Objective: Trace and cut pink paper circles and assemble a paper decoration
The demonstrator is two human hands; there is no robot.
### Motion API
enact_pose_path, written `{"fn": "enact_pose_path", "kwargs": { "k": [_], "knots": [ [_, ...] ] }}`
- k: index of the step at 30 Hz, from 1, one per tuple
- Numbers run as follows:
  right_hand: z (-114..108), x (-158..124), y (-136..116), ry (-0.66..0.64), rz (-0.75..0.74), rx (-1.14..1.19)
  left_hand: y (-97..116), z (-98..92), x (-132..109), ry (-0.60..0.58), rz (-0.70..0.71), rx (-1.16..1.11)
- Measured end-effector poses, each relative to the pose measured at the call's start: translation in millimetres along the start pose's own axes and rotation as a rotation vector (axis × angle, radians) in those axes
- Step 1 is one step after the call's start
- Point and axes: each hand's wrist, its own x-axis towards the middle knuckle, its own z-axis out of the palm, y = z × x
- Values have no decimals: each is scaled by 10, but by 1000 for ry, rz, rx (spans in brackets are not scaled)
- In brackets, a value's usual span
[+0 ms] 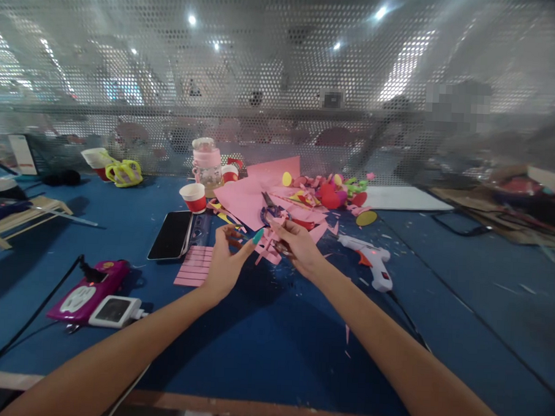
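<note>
Both my hands meet over the middle of the blue table [262, 342]. My left hand [227, 261] is closed in a pinch on a small pink paper piece with cut strips [267, 247], its teal thumbnail touching the paper. My right hand [296, 245] is also closed on that pink paper piece from the other side. Just behind them lie scissors [269, 209] on a large pink paper sheet [250, 197].
A white glue gun [370, 258] lies to the right. A phone [170, 234], a striped pink pad [194, 266] and a red paper cup [194, 197] sit to the left. Colourful paper scraps [333, 195] pile behind. A purple device [87, 288] with cables lies near left. A mesh screen [283, 79] bounds the back.
</note>
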Motion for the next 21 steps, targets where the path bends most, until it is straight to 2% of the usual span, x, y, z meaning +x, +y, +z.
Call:
{"fn": "enact_pose_path", "kwargs": {
  "k": [4,6,12,18,21],
  "knots": [
    [-24,-10,-10,-22,-30,-5,-43,34,35,-186,-198,-163],
    [-21,-17,-8,-32,-46,-12,-35,57,25,-223,-236,-212],
    [-1,-28,4,-47,-68,-36,-5,47,0,-97,-169,-84],
    [-58,-10,-25,-37,-112,-37,-96,-19,92,-120,-169,-287],
    [-98,-2,-43,-48,-124,-37,-114,-40,118,-92,-128,-274]
  ]
}}
